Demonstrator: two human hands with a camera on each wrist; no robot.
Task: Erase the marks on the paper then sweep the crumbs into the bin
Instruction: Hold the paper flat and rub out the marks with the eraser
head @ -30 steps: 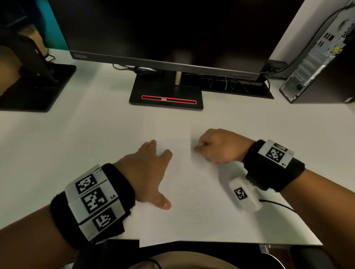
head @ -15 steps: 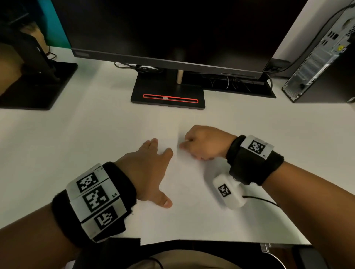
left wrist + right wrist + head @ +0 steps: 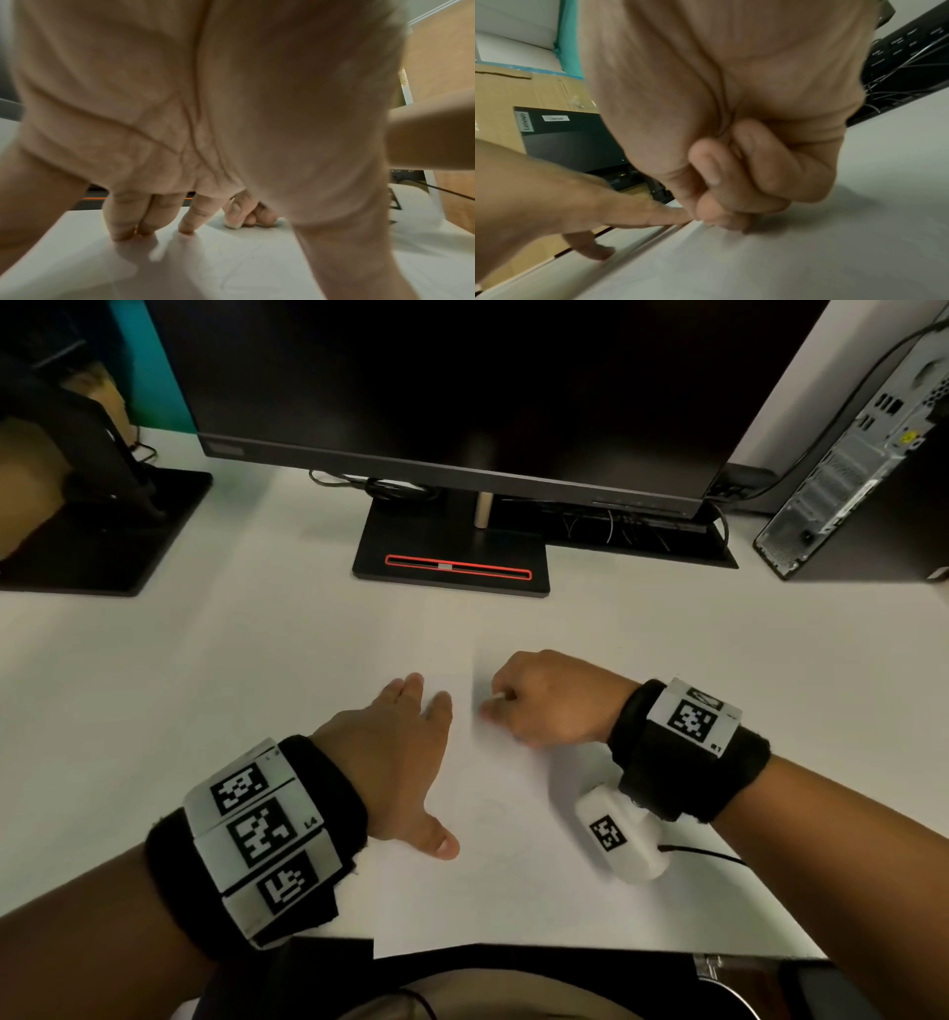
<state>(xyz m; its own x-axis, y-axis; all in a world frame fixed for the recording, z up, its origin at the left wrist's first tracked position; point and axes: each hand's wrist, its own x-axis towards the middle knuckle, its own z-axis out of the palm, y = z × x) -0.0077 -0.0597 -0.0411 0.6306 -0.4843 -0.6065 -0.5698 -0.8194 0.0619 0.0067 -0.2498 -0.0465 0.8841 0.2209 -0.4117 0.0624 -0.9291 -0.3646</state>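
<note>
A white sheet of paper (image 3: 508, 886) lies on the white desk (image 3: 154, 690), with faint pencil marks (image 3: 488, 810) near its middle. My left hand (image 3: 400, 752) lies flat on the sheet's left part, fingers straight and pressing down (image 3: 123, 229). My right hand (image 3: 534, 706) is curled near the sheet's top edge and pinches a small white eraser (image 3: 497, 697) against the paper. The left wrist view shows the eraser (image 3: 232, 225) under the right fingertips. In the right wrist view the curled fingers (image 3: 731, 203) hide it. No bin or crumbs are in view.
A dark monitor (image 3: 462, 387) on a black stand base (image 3: 452, 557) stands behind the paper. A computer tower (image 3: 852, 469) is at the back right, a second black stand (image 3: 102, 526) at the back left. Cables (image 3: 616, 526) lie behind. The desk's front edge (image 3: 565, 950) is close.
My right hand has slid left along the top of the paper, closer to the left hand's fingertips. The left hand has stayed flat in place.
</note>
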